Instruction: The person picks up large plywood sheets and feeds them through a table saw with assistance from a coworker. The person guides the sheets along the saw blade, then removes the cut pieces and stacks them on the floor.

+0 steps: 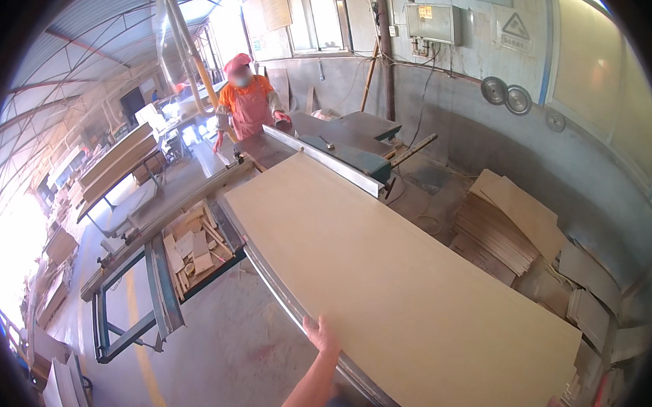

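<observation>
A long, pale wooden board (419,287) lies flat across the panel saw, its far end beside the metal fence (339,166). My left hand (323,336) grips the board's left edge, thumb and fingers at the rim. At the near right corner, only a small part of my right hand (555,405) shows at the lower picture edge. It is closed on the board's edge, with most of the fingers hidden. Beyond the far end stands a person (250,104) in a red cap, orange top and apron, one gloved hand near the saw table (303,125).
Offcuts fill a tray (195,247) left of the board, beside the saw's green frame (137,327). Stacked boards (500,227) lean at the right, near the grey wall. More panels (117,163) rest on a stand at the far left. Round blades (507,96) hang on the wall.
</observation>
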`<action>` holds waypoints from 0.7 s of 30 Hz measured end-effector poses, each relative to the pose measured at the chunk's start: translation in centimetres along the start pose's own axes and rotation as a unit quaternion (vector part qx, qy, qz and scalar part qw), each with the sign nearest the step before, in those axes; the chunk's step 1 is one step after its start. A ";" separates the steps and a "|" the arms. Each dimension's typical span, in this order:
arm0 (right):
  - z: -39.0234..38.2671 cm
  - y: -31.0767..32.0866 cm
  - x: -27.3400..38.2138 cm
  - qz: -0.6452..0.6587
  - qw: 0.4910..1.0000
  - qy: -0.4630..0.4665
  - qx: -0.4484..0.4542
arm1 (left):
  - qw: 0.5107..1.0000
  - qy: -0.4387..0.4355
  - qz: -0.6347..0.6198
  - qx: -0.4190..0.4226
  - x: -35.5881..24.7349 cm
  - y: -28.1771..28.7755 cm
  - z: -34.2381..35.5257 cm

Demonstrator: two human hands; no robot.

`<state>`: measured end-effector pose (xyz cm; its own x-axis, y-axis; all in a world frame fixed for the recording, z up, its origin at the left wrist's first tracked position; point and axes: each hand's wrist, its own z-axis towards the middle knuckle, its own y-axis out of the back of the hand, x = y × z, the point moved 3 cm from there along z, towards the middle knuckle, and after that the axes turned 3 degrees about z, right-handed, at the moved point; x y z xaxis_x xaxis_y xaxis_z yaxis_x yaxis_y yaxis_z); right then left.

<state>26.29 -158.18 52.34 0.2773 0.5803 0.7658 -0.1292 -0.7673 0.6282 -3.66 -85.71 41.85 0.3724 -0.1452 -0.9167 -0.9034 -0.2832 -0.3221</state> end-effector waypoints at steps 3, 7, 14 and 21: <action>0.0 -1.2 0.7 -0.021 1.000 -0.021 0.007 | 0.998 0.001 0.070 0.008 0.5 0.0 1.3; 0.1 -2.7 1.6 -0.052 0.997 -0.049 0.014 | 0.989 -0.057 0.107 0.079 -0.3 -1.0 1.8; -0.6 -5.0 2.6 -0.090 0.992 -0.092 0.021 | 0.988 -0.056 0.121 0.077 -1.7 -2.6 2.5; -1.2 -6.9 4.0 -0.106 0.988 -0.110 0.027 | 0.932 -0.159 0.324 -0.009 1.5 -1.3 3.8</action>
<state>27.17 -150.28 51.25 0.4945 0.6610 0.5645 0.0045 -0.6514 0.7587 -2.75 -81.94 40.01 -0.3353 -0.0029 -0.9421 -0.9119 -0.2501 0.3253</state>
